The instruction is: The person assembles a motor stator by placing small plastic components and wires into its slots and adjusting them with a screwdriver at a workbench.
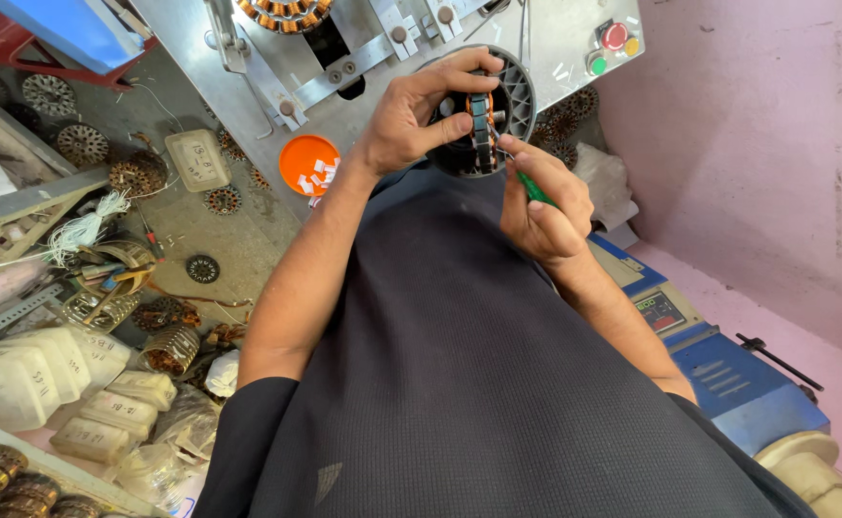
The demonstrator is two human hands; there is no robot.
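Hands [483, 153] on stator [483, 115], tight beside machine [363, 48]

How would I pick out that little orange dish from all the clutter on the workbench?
Start at the grey metal machine plate at the top of the view. Just below its lower edge, left of the person's left hand, sits the round orange dish. It alone is bright orange and holds small white pieces; the discs nearby are dark and coppery.
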